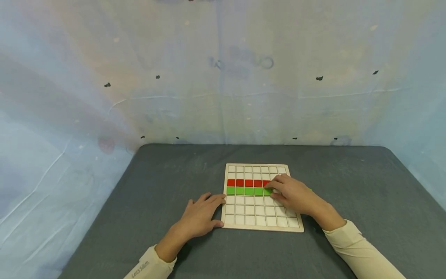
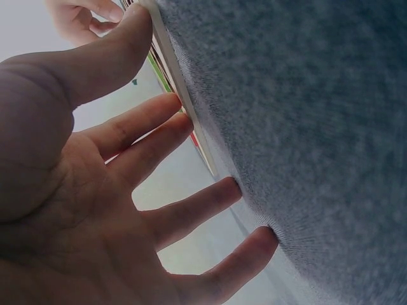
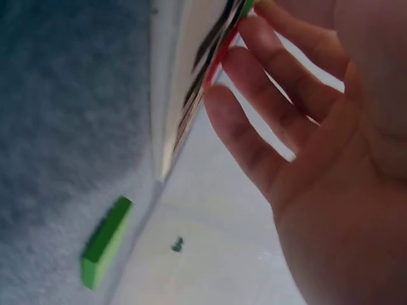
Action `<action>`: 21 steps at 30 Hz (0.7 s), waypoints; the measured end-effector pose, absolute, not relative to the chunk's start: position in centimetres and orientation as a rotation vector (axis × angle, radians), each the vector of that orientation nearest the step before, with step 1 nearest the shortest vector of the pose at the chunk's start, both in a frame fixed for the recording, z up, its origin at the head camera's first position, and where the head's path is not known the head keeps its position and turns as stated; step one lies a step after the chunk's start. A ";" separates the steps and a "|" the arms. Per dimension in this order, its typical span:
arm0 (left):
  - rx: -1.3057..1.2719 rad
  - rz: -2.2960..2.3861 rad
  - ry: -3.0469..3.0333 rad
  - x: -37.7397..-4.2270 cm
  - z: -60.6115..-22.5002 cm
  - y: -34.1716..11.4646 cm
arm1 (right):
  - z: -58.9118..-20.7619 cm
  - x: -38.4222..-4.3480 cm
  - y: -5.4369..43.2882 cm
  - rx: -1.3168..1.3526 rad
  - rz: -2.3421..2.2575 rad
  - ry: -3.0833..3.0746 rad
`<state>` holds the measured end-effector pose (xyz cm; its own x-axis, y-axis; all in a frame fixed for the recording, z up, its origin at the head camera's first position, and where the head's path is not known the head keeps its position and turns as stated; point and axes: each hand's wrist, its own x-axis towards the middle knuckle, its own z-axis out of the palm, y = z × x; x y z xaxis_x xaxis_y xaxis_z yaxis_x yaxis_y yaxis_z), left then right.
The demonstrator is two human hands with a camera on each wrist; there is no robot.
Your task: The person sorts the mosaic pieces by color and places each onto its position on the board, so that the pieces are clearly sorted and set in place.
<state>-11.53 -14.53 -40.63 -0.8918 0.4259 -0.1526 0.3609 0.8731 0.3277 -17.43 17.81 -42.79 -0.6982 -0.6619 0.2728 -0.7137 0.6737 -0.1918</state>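
Note:
A pale wooden grid board [image 1: 249, 220] lies on the dark table, with a row of red tiles [image 1: 249, 183] above a row of green tiles [image 1: 249, 191]. My left hand [image 1: 199, 215] rests at its left edge, fingers spread. Thumb and two fingertips touch the edge, while two other fingertips [image 2: 270, 235] press on the cloth. Over the right part of the board, my right hand [image 1: 294, 193] pinches the green tile [image 1: 267, 192] at that row's right end between thumb and fingers. The hand hides several cells to the right.
A loose green block [image 3: 105, 244] lies on the table beyond the board's right side, mostly hidden behind my right hand in the head view. Dark grey cloth covers the table [image 1: 167, 174]. A pale, spotted curtain [image 1: 223, 108] hangs behind it.

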 end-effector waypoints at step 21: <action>0.606 0.425 2.851 -11.8 -40.9 -14.9 | -43.5 -16.7 27.9 0.808 0.310 -2.912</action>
